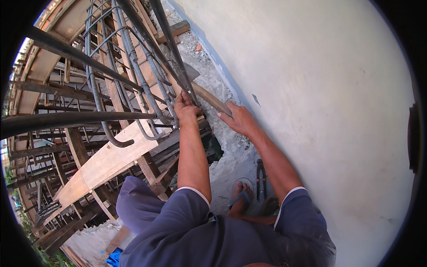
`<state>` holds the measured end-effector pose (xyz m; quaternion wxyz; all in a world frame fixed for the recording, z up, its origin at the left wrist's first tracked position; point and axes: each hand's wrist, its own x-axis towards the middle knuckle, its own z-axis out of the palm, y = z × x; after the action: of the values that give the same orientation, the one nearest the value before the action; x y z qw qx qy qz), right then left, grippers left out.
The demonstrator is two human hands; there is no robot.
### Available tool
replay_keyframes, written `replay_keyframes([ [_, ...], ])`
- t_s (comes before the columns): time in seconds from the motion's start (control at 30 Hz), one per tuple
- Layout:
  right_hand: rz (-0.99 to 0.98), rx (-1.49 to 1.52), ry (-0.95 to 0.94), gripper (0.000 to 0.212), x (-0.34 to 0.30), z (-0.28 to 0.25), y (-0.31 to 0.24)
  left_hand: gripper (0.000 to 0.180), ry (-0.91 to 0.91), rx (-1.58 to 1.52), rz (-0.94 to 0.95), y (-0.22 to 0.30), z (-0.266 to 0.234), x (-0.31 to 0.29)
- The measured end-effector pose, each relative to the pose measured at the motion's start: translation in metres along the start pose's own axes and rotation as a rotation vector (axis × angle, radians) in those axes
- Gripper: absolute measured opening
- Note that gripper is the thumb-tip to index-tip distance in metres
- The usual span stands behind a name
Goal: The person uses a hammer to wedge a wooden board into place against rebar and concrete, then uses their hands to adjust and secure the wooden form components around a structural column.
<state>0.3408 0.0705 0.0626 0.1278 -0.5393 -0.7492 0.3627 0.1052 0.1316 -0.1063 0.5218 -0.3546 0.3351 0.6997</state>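
My right hand point(240, 120) is closed around the lower end of a wooden tool handle point(212, 99), which slants up and left toward the dark bars. The tool's head cannot be made out for certain; a flat grey piece point(191, 72) shows near the handle's upper end. Left of the handle, my left hand point(186, 107) has its fingers pinched together at the foot of the upright bars, over the edge of the wooden formwork. What they pinch is too small or hidden to tell. Beside that hand stands a rebar cage point(129, 58) with hooked lower ends.
Long dark bars point(84, 58) cross at the left. A pale plywood board point(113, 158) lies below the rebar, above timber scaffolding with deep gaps. A cream wall point(320, 111) rises at the right. Long-handled cutters point(261, 180) lie by my sandalled foot point(241, 196) on rough concrete.
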Motion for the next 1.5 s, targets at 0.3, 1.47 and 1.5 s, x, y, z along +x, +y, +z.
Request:
replay_keyframes([
  [0.3,0.046,0.035,-0.08,0.046,-0.003,0.002,-0.001,0.021,-0.081,0.045,0.089,-0.005,-0.002,-0.007],
  [1.47,0.062,0.113,-0.012,0.048,-0.017,0.02,0.021,0.02,0.014,0.183,0.139,-0.011,0.014,-0.033],
  [1.5,0.06,0.114,-0.014,0.048,-0.016,0.02,0.02,0.02,0.015,0.182,0.142,-0.009,0.014,-0.03],
])
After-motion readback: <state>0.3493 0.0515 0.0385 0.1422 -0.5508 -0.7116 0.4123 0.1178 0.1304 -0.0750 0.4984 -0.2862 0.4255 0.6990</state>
